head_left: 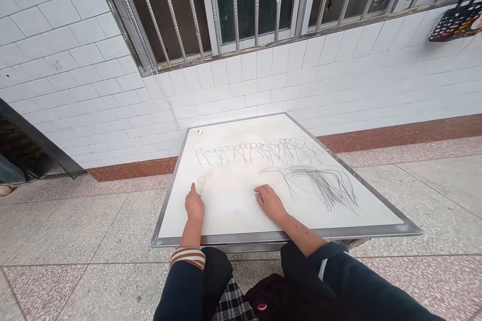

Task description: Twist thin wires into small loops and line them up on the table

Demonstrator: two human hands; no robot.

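A single thin dark wire-like strand with a round loop (202, 180) lies at the left of the white table (229, 210). Just beside it is my left hand (194, 204), its index finger stretched out toward the loop and the other fingers bent. Resting on the middle of the tabletop, my right hand (270, 202) has bent fingers slightly apart; I make out nothing held in it. To its right spreads a loose bundle of long dark strands (320, 183). Beyond both hands runs a row of several similar looped strands (248, 149).
The table has a grey metal rim (241, 238) and stands near a white tiled wall (233, 83). A small red-and-white item (199, 132) lies at its far left corner. Above is a barred window (256, 0); a dotted bag (457, 20) hangs at the right.
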